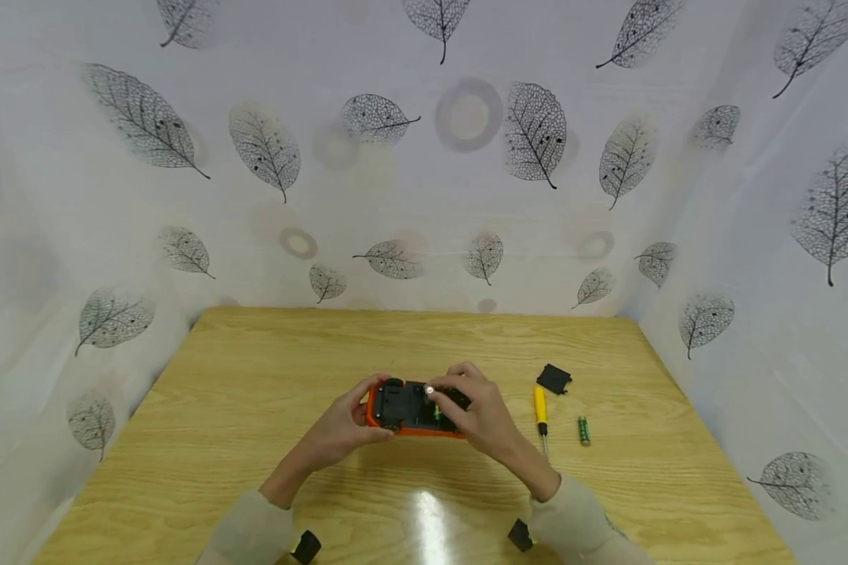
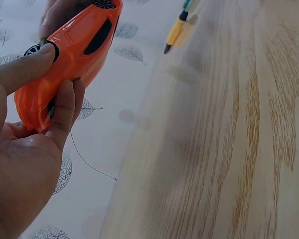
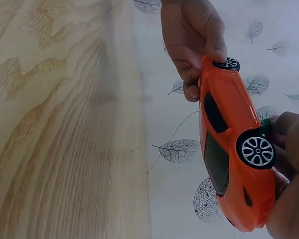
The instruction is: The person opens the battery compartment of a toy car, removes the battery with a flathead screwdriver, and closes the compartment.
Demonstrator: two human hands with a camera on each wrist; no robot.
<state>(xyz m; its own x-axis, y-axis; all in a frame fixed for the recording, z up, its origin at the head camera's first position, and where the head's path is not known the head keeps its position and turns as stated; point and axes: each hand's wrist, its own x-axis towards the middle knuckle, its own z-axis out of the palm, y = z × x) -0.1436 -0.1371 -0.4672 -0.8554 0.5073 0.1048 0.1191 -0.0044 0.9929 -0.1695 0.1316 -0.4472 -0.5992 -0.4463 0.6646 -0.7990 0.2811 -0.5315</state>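
An orange toy car [image 1: 418, 431] is held upside down above the table, its black underside facing up with an open compartment. My left hand [image 1: 339, 428] grips one end, thumb by a wheel [image 2: 41, 51] and fingers around the orange body [image 2: 74, 59]. Over the compartment, my right hand [image 1: 486, 414] pinches a battery whose silver end [image 1: 429, 389] shows between thumb and fingers. Its green side [image 3: 265, 125] peeks out beside the car in the right wrist view. The right fingers hide part of the compartment.
To the right on the wooden table [image 1: 268, 353] lie a yellow screwdriver [image 1: 540, 408], a green battery [image 1: 583, 431] and a black cover [image 1: 554, 379]. Small black pieces [image 1: 307, 547] show near the sleeves. A leaf-patterned curtain [image 1: 396, 196] surrounds the table's back and sides.
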